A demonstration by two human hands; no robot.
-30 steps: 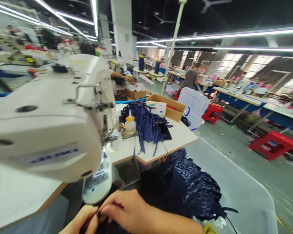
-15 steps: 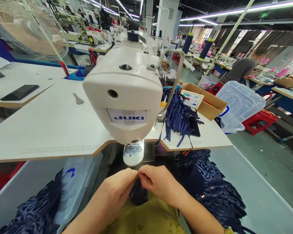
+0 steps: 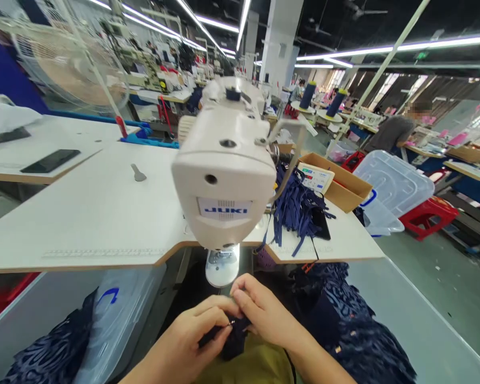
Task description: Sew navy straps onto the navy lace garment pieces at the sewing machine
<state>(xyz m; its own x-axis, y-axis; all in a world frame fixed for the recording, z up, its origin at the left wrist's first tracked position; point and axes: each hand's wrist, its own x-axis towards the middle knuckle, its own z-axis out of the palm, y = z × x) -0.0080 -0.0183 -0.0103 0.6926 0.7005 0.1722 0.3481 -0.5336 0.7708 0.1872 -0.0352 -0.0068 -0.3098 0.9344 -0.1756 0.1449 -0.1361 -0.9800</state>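
Close to my lap, my left hand [image 3: 202,333] pinches a piece of dark navy fabric [image 3: 235,338], with a small shiny bit showing at the fingertips. My right hand [image 3: 262,309] is closed on the upper edge of the same fabric, its fingertips beside the left ones. Both hands sit just in front of the small lit work arm [image 3: 223,266] of a white JUKI sewing machine [image 3: 224,181]. The machine's head stands above and beyond them. Fingers cover most of the fabric's upper edge.
Navy straps [image 3: 298,205] lie heaped right of the machine, by a cardboard box [image 3: 340,184]. Dark lacy pieces [image 3: 356,325] pile at the right, more [image 3: 58,341] at the left. A phone [image 3: 50,160] and metal piece [image 3: 138,173] rest on the tabletop [image 3: 104,213]. Another person [image 3: 392,130] sits far right.
My hands have drawn slightly down and toward me with the fabric, and the left fingers have shifted along it. The camera view has tilted up and turned a little left.
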